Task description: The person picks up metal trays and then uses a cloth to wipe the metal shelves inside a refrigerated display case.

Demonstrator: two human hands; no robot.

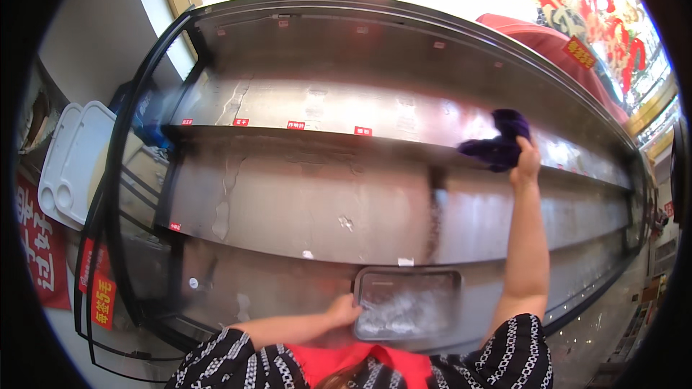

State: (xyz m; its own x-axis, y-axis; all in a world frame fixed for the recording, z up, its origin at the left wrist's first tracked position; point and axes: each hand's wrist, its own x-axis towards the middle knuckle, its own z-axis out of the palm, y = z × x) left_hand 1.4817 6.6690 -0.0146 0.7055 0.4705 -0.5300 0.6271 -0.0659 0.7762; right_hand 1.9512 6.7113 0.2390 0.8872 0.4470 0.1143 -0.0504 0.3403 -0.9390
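Observation:
My right hand (526, 161) grips a dark purple cloth (500, 143) over the front edge of the upper metal shelf (313, 102) of a display cabinet, right of centre. Down at the lower shelf, my left hand (344, 310) rests against the left side of a rectangular tray-like container (409, 329); whether the fingers close on its rim cannot be told. Whitish, blurred matter shows inside the container. Wet-looking streaks mark the middle shelf (303, 205). Small red labels (295, 125) with writing line the upper shelf's edge.
A black-framed glass side panel (121, 173) bounds the cabinet on the left. Beyond it stand white trays (70, 173) with round recesses and a red sign (40, 248). Red cloth (562, 54) lies behind the cabinet at the upper right, near a window with red lettering.

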